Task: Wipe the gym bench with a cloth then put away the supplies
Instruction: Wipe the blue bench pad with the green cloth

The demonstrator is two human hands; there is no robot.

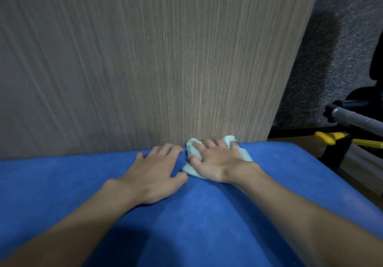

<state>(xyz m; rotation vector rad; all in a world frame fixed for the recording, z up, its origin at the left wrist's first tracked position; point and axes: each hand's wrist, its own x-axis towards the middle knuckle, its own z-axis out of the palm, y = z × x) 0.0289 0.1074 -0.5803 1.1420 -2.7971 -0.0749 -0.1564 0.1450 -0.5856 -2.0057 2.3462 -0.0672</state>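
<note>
near: blue bench pad [186, 225] under both forearms, mostly this side of cloth.
left hand [153, 171] flat on pad, fingers spread, holding nothing, thumb tip just beside cloth. risk: bare palm smearing wiped patch.
right hand [215, 163] pressed down on pale cloth [191, 147], fingers splayed over it, no grip round it.
cloth bunched at pad's far edge, seemingly against wood panel [145, 59]. risk: hard forward push jamming fingertips on panel, or loose corner slipping off far edge. bunched folds likely to leave streaks.

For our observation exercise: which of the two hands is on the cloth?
The right hand: it presses the pale cloth onto the blue bench, while the left hand rests directly on the bench.
</note>
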